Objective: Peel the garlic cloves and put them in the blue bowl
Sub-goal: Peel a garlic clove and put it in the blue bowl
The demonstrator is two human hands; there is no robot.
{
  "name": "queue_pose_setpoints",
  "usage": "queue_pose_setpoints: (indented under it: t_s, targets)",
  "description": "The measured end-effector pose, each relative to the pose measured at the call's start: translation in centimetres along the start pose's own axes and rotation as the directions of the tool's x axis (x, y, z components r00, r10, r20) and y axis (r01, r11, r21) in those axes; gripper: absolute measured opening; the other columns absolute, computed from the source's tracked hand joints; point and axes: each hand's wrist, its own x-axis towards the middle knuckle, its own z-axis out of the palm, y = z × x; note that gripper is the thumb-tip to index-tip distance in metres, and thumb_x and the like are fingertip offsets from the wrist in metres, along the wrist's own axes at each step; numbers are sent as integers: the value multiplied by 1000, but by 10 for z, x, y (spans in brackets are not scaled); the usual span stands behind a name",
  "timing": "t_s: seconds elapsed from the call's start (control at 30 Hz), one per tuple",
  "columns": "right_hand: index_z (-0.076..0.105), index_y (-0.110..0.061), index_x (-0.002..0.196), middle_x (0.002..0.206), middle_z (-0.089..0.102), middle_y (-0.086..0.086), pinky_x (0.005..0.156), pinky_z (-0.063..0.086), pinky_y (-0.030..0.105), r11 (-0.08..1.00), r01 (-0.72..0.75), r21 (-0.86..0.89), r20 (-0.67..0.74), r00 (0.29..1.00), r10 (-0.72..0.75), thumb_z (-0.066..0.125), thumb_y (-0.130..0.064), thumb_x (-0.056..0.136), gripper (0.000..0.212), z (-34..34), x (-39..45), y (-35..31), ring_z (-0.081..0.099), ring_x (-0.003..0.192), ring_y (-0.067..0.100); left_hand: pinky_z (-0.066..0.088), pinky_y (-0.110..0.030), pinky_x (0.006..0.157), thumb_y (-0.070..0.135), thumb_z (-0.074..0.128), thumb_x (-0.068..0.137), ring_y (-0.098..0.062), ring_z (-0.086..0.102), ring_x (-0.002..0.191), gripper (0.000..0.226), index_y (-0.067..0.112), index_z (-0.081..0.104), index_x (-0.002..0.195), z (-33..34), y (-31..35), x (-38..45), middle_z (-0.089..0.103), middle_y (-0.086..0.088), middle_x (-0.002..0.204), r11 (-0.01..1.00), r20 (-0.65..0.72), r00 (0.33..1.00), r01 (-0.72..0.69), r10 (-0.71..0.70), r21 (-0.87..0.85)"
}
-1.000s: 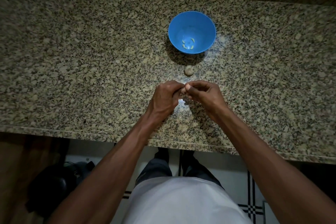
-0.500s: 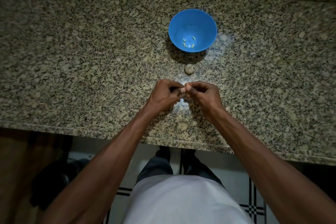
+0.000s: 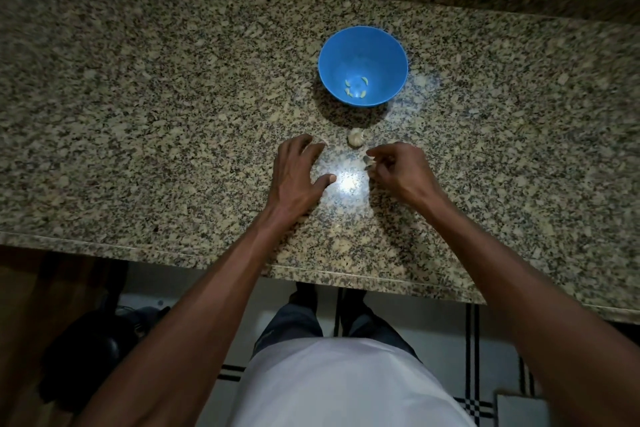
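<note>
Garlic clove pinched in the right hand could slip; left hand lies spread, holding nothing.

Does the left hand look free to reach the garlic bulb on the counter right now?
Probably yes. The left hand lies open with fingers spread, holding nothing, and only bare counter separates its fingertips from the garlic bulb. The right hand stays off to the side.

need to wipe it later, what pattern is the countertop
Speckled granite countertop, tan, grey and black flecks; head view.
</note>
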Motion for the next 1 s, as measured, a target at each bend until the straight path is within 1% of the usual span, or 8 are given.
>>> queue_pose_setpoints:
  t_s: [0.03, 0.13, 0.23, 0.33, 0.47, 0.67, 0.8, 1.0]
  targets:
    - [73, 0, 121, 113, 76, 16, 64, 56, 9, 999, 30, -37, 6, 1000, -30, 55, 9, 96, 32, 1, 2, 0, 71, 81, 13, 29, -39, 113, 47, 74, 88, -25, 29, 143, 66, 17, 54, 144, 0, -1, 0, 39, -10, 154, 1000, 7, 1000, -4, 4, 2]
    - [80, -2, 98, 91, 78, 13, 68, 65, 32, 990, 89, -108, 17, 996, -87, 60, 14, 88, 27, 5, 6, -1, 73, 73, 17, 32, -44, 114, 45, 74, 89, -26, 29, 143, 65, 16, 55, 144, 0, -1, -2, 39, -11, 153, 1000, 2, 1000, -24, 24, -16]
    - [77, -2, 81, 78, 73, 14, 64, 62, 42, 966, 135, -222, -2, 990, -139, 65, 14, 85, 21, 9, 2, -6, 69, 66, 24, 34, -45, 113, 44, 75, 88, -28, 30, 142, 65, 14, 56, 142, -1, -2, -2, 41, -11, 151, 999, -7, 1000, -31, 31, -31]
    - [76, -5, 88, 87, 66, 9, 63, 58, 38, 935, 204, -290, 13, 978, -209, 67, 1, 96, 13, 14, -7, -5, 63, 72, 23, 33, -45, 113, 44, 75, 88, -28, 31, 142, 65, 15, 56, 143, -1, -1, -2, 42, -10, 152, 999, -8, 999, -32, 31, -30]
    - [75, -7, 91, 96, 58, 4, 61, 42, 19, 930, 216, -296, 48, 976, -212, 62, -11, 101, 16, 14, -9, -1, 55, 81, 18, 31, -44, 114, 44, 76, 89, -28, 30, 143, 64, 14, 57, 143, -1, -2, -1, 42, -9, 153, 999, -9, 999, -36, 36, -33]
    - [66, -5, 88, 97, 57, 6, 66, 58, 33, 941, 186, -281, 25, 982, -187, 56, -1, 101, 16, 17, -6, -2, 58, 81, 23, 34, -44, 113, 44, 76, 88, -28, 32, 142, 64, 14, 57, 142, -1, -3, -1, 43, -9, 152, 999, -12, 999, -42, 42, -28]
    - [71, -9, 89, 88, 66, 6, 63, 60, 41, 923, 179, -341, -12, 981, -194, 64, -2, 97, 13, 18, -6, -5, 63, 72, 22, 36, -48, 113, 44, 76, 88, -29, 32, 142, 64, 14, 57, 142, -1, -3, 0, 42, -9, 151, 999, -2, 999, -37, 37, -37]
    - [73, -8, 94, 92, 61, 5, 59, 58, 36, 849, 220, -480, 48, 973, -225, 49, -18, 105, 29, 19, -16, -17, 59, 69, 19, 38, -48, 111, 45, 75, 88, -28, 32, 141, 63, 15, 57, 141, -1, -3, 0, 42, -8, 151, 999, -3, 999, -37, 37, -39]
